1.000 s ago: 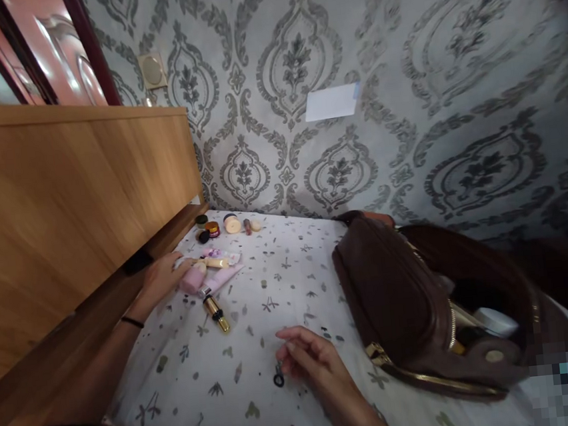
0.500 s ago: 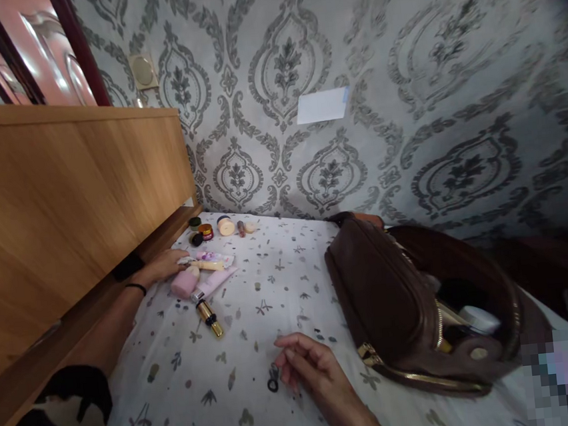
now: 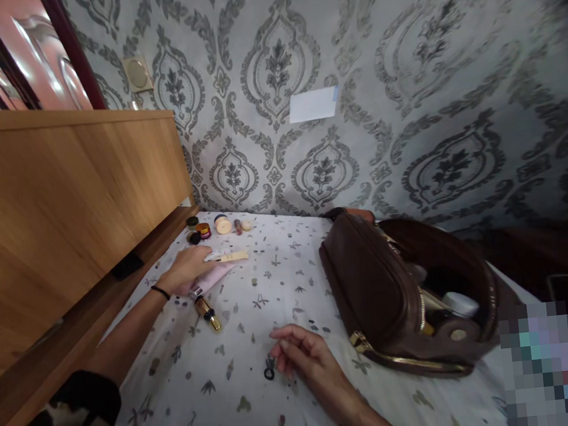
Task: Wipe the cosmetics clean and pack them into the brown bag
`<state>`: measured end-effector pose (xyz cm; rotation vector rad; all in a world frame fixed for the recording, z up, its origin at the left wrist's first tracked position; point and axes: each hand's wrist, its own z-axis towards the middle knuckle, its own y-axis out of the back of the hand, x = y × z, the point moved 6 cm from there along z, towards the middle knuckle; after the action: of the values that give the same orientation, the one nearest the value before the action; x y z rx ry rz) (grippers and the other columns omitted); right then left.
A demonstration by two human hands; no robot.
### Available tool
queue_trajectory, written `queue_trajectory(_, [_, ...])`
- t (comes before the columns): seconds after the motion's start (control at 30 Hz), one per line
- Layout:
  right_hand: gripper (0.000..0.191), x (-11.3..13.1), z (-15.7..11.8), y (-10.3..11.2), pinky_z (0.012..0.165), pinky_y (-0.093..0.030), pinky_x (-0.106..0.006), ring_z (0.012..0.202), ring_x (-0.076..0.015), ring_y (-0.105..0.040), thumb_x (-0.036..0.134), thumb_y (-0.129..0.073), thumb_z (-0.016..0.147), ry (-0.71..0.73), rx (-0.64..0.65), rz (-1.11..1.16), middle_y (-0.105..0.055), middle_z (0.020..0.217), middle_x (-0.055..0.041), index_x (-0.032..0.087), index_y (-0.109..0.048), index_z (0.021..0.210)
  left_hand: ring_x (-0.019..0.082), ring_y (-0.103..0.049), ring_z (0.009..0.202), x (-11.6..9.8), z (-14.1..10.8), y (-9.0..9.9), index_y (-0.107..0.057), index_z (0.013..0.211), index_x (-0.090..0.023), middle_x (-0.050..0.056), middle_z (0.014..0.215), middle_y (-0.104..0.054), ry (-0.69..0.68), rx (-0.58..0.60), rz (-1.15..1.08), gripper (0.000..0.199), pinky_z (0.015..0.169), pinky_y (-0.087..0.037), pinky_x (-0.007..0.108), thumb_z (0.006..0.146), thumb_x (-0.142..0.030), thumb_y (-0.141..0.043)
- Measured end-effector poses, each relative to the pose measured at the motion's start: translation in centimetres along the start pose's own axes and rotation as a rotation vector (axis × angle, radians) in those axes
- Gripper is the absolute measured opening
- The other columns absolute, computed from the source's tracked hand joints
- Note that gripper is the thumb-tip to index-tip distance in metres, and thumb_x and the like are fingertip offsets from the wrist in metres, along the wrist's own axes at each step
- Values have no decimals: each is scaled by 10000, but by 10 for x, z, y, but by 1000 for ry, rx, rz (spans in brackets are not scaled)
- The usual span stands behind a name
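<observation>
My left hand [image 3: 188, 266] is closed on a cream-coloured tube [image 3: 234, 256] at the left of the patterned white sheet [image 3: 289, 266]. Beneath and beside that hand lie a pink tube [image 3: 214, 278] and a gold and black bottle [image 3: 207, 314]. My right hand [image 3: 302, 355] hovers low over the sheet with curled fingers, close to a small dark ring-shaped item [image 3: 269, 370]; whether it touches the item is unclear. Several small jars, among them a red one with an orange lid [image 3: 203, 231] and a cream one [image 3: 223, 224], stand near the wall.
An open brown bag [image 3: 371, 278] with a white-lidded jar [image 3: 461, 304] inside is on the right. A wooden panel [image 3: 70, 186] borders the left side. Behind is a patterned wall [image 3: 260, 68] bearing a white paper [image 3: 312, 104]. Something blurred out lies at the lower right.
My left hand has moved right over the pink items and closed on the cream tube, which has shifted right. My right hand stays near the dark item. The view has turned slightly.
</observation>
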<state>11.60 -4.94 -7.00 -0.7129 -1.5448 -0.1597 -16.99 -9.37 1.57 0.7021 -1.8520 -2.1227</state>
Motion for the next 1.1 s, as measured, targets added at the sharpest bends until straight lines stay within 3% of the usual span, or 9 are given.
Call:
queue_trajectory(0.17, [430,2,-1,0,528,-421,-246,559,-129,-587,555,-770,702,7,12,-2,-677,709,-30,165,-698,868,310,-646,1035,-20,-15,1,-581,1136,-157,176,1110,-685,89,-45,213,322,816,-473,362,942,-383,-457])
queue_trajectory(0.33, [445,0,-1,-1,509,-413,-239,550,-127,-595,566,-779,680,3,36,31,-679,709,-21,172,-693,867,334,-667,1006,-36,-37,-11,-617,1079,-170,165,1042,-716,56,57,290,390,816,-494,382,894,-502,-528])
queue_trajectory(0.5, [422,1,-2,-1,534,-413,-233,568,-117,-603,538,-787,686,13,27,47,-686,715,-17,167,-699,868,325,-664,1036,-39,-39,-25,-527,1261,-154,169,1067,-719,38,118,278,432,829,-493,388,859,-308,-566])
queue_trajectory(0.6, [403,1,-1,0,537,-404,-224,563,-105,-599,509,-799,688,9,20,83,-690,706,-13,161,-703,865,333,-663,1028,-33,-33,-21,-540,1244,-160,175,1098,-712,24,145,226,434,819,-497,392,824,-267,-569])
queue_trajectory(0.77, [378,1,-1,1,529,-399,-211,558,-94,-607,456,-814,696,-15,13,175,-701,714,-18,150,-705,888,316,-631,1070,-27,-30,4,-578,1216,-179,109,1179,-681,-84,197,52,484,855,-488,348,778,-383,-610])
queue_trajectory(0.83, [407,2,-2,2,551,-423,-209,591,-101,-636,450,-818,699,-32,3,223,-712,747,-25,151,-698,948,277,-621,1075,-37,-38,12,-582,1229,-201,52,1187,-674,-170,219,-32,491,868,-477,299,783,-405,-610])
queue_trajectory(0.93, [506,4,-3,0,619,-487,-233,722,-151,-702,484,-805,713,-71,12,326,-740,870,-57,171,-660,1084,227,-646,933,-72,-64,13,-620,1166,-213,13,1066,-699,-321,282,-201,410,776,-474,257,795,-388,-614])
queue_trajectory(1.03, [568,2,-4,-4,612,-515,-239,769,-189,-729,522,-800,706,-131,60,399,-751,949,-94,176,-634,1124,194,-644,814,-112,-97,2,-628,1115,-238,-3,948,-710,-464,339,-277,318,673,-433,236,825,-368,-616])
queue_trajectory(1.1, [552,-2,-5,-6,567,-512,-210,698,-175,-727,474,-825,695,-169,75,396,-756,886,-96,147,-647,1102,191,-649,819,-126,-113,-7,-622,1112,-257,-12,938,-711,-510,323,-274,299,685,-418,238,850,-401,-628])
